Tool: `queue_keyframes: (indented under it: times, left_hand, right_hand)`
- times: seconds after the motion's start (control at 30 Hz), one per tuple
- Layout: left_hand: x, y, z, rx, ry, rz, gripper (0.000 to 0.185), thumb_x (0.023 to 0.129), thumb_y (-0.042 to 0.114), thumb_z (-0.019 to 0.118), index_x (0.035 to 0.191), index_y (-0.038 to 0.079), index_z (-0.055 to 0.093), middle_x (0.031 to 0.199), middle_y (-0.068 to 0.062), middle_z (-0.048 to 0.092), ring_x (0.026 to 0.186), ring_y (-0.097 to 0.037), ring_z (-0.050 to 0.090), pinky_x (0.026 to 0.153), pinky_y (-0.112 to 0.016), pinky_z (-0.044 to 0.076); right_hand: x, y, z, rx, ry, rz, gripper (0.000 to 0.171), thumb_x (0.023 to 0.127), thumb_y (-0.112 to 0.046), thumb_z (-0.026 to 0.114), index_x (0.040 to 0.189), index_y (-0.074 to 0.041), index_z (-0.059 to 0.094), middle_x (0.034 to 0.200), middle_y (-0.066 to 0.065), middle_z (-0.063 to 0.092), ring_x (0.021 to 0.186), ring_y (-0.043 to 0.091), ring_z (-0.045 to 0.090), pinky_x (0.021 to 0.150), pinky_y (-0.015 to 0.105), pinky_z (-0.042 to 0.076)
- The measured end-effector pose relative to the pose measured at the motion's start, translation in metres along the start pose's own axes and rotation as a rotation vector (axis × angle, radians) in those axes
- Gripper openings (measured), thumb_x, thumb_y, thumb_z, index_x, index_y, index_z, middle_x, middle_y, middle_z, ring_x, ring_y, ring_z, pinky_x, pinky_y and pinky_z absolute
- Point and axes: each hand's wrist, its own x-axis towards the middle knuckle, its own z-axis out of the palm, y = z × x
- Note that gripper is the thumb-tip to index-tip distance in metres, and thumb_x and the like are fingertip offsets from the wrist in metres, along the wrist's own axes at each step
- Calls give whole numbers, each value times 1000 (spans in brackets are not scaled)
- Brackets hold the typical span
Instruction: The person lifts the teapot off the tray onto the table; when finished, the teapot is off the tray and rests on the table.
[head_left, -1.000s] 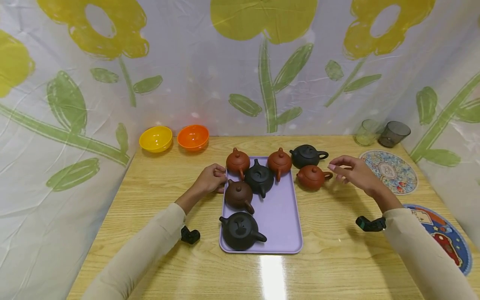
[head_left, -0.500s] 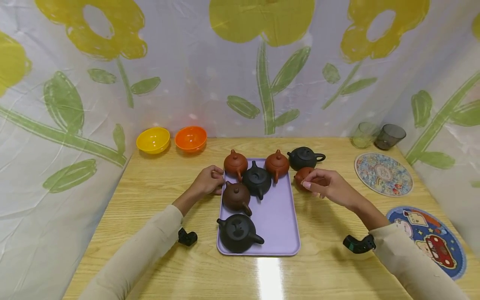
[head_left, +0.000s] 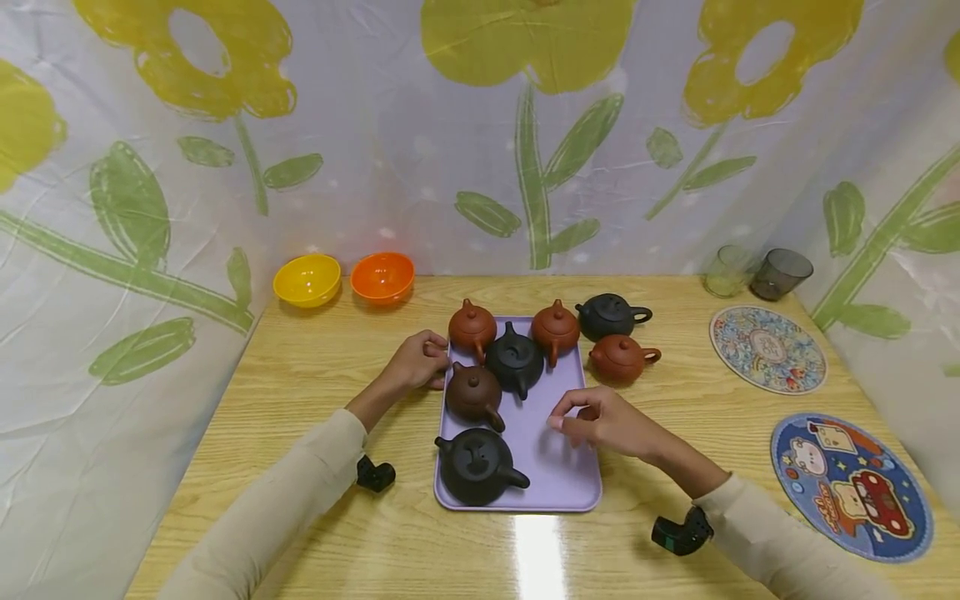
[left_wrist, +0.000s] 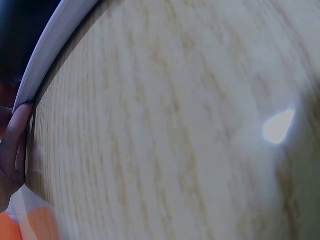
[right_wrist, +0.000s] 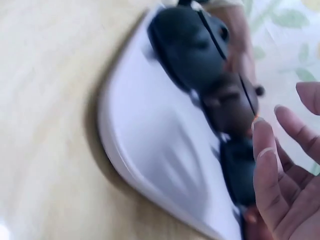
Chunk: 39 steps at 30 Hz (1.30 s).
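A lilac tray (head_left: 558, 475) bears several clay teapots: a large black teapot (head_left: 471, 475) at the near left, a dark brown teapot (head_left: 472, 396), a second black teapot (head_left: 514, 362) and two reddish-brown ones along the far end. My left hand (head_left: 417, 362) holds the tray's left rim beside the brown teapot; a fingertip touches the rim's outer side in the left wrist view. Over the tray's right part hovers my right hand (head_left: 611, 422), fingers loosely bent with nothing in them. The right wrist view shows its fingers (right_wrist: 267, 185) apart.
Right of the tray's far end stand a reddish-brown teapot (head_left: 617, 359) and a black teapot (head_left: 607, 317). Yellow (head_left: 307, 282) and orange bowls (head_left: 382, 279) sit back left. Two glass cups (head_left: 780, 273) occupy the back right, with two round mats (head_left: 851, 487) nearer.
My right hand has come from beside the reddish-brown teapot's handle, passing in front of that teapot, leftward and nearer to over the tray. The left hand stays at the rim.
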Motion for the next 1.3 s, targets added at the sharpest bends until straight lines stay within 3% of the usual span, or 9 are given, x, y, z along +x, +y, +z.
queue_keyframes:
  times: [0.13, 0.37, 0.73, 0.93, 1.3]
  left_hand:
    - [-1, 1, 0, 4, 0, -3, 31, 94, 1, 62, 124, -2, 54, 107, -20, 64, 81, -18, 63, 62, -30, 64]
    - [-1, 2, -1, 6, -3, 0, 31, 94, 1, 61, 124, -2, 53, 107, -20, 64, 82, -18, 63, 61, -30, 63]
    - [0, 1, -1, 19, 1, -14, 32, 94, 2, 62, 125, -1, 54, 108, -19, 65, 79, -18, 65, 62, -31, 64]
    - [1, 1, -1, 28, 10, -15, 32, 94, 3, 62, 125, 0, 54, 109, -19, 65, 82, -18, 65, 62, -31, 64]
    - [-2, 3, 0, 2, 8, -15, 31, 94, 0, 61, 123, -2, 54, 106, -19, 64, 80, -18, 64, 61, -31, 64]
  right_hand:
    - [1, 1, 19, 40, -45, 31, 22, 97, -23, 66, 99, -1, 72, 90, 18, 68, 67, 23, 65, 54, 26, 52]
    - [3, 4, 50, 66, -110, 58, 21, 97, -23, 66, 94, -4, 73, 86, 2, 63, 63, 14, 58, 54, 21, 48]
    - [4, -5, 70, 59, -188, 90, 32, 98, -33, 64, 87, -4, 73, 72, 10, 65, 56, 14, 58, 49, 20, 43]
    - [7, -8, 76, 61, -184, 96, 39, 98, -34, 65, 79, 0, 67, 60, 5, 56, 51, 14, 56, 48, 20, 41]
    - [4, -9, 84, 43, -123, 102, 42, 98, -35, 64, 75, 1, 65, 59, -1, 52, 50, 13, 57, 46, 21, 43]
